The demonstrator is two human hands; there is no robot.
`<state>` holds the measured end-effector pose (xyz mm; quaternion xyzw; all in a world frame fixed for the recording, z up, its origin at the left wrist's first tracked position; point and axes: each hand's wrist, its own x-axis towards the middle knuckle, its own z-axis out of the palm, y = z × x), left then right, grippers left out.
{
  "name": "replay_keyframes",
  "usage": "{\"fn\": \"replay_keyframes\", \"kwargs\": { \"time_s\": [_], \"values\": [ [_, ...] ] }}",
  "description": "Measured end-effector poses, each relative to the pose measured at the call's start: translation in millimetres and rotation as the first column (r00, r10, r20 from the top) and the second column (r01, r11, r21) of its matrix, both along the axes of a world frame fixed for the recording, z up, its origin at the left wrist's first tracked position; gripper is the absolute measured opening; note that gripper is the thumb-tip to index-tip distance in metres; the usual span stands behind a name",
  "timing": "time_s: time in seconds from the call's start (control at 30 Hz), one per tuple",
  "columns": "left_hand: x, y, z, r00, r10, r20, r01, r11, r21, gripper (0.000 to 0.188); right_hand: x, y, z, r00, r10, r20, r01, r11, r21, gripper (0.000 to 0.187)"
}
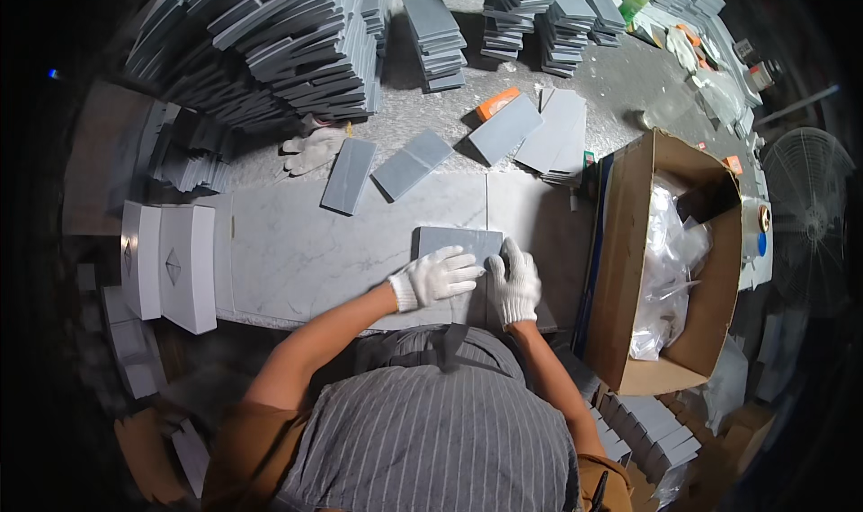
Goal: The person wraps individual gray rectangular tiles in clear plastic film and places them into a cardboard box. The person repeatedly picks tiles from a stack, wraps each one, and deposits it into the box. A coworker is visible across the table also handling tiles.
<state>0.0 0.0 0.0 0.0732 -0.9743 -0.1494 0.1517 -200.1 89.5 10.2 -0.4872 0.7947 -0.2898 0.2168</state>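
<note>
A flat grey stone-like tile (436, 236) lies on the marble-patterned slab in front of me. My left hand (436, 278), in a white knitted glove, rests across the tile's near left part with its fingers stretched toward the right. My right hand (516, 283), gloved the same way, is at the tile's right end; its fingers point away from me and its thumb is apart from them. The hands are close together but separate. The gloves hide the tile's near side and right end.
Loose grey tiles (349, 177) and a white glove (312, 150) lie beyond the hands. Tall tile stacks (315, 44) stand at the back. A cardboard box (620, 269) with clear plastic bags is on the right. White boxes (189, 269) stand left; a fan (809, 206) is far right.
</note>
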Motion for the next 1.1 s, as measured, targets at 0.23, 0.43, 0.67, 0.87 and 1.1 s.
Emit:
{"fn": "replay_keyframes", "kwargs": {
  "time_s": [0.23,0.43,0.67,0.87,1.1],
  "values": [
    [17.7,36.9,13.8,0.233,0.943,0.238,-0.883,0.102,0.457,0.043,21.6,-1.3,-5.0,0.986,-0.048,0.157,0.052,0.998,-0.020,0.038],
    [3.4,37.3,3.0,0.265,0.887,0.378,-0.850,0.030,0.526,0.055,6.4,4.9,-2.6,0.990,-0.028,0.135,0.027,1.000,0.007,0.038],
    [12.8,34.5,22.9,0.397,0.868,0.299,-0.862,0.241,0.447,0.051,11.5,7.1,-1.4,0.997,0.030,0.070,-0.018,0.984,-0.175,0.041],
    [36.7,40.7,26.1,0.784,0.603,0.146,-0.601,0.797,-0.061,0.039,-5.4,3.9,4.6,0.947,0.236,-0.219,-0.307,0.864,-0.398,0.036],
    [25.3,-38.0,64.3,0.709,0.628,0.322,-0.701,0.675,0.230,0.031,3.5,-5.7,23.9,0.956,0.239,-0.168,-0.293,0.795,-0.531,0.028]
  ]
}}
